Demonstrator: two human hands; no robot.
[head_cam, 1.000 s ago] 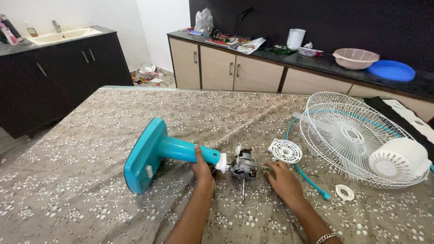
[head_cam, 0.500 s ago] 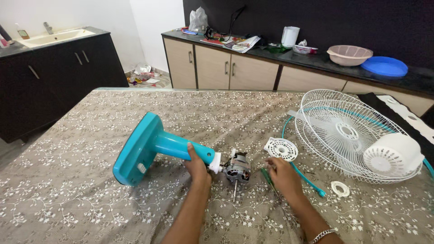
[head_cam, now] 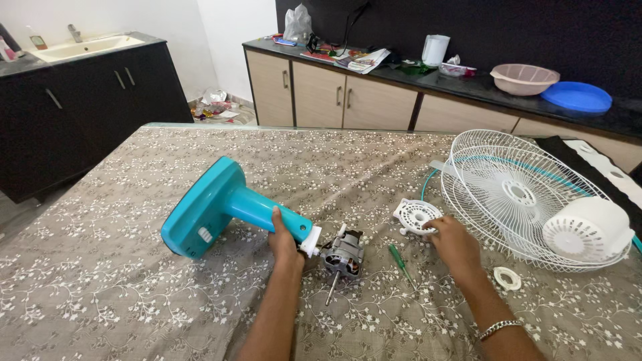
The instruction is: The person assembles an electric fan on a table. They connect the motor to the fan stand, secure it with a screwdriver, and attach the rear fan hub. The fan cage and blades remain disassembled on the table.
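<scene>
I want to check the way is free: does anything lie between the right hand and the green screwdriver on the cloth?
Nothing visible does. The right hand rests at the white round part, and the green screwdriver lies just beside it on bare tablecloth. The motor lies farther over, by the left hand.

Left hand (head_cam: 283, 235) around teal fan stand (head_cam: 221, 207)

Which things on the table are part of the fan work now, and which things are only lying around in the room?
In the work:
- left hand gripping the teal fan stand
- motor at the stand's end
- right hand at the round white part
- green screwdriver
- white fan guards
- white motor cover
- small white ring

Lying about:
- pink bowl
- blue lid
- papers
- sink
</scene>
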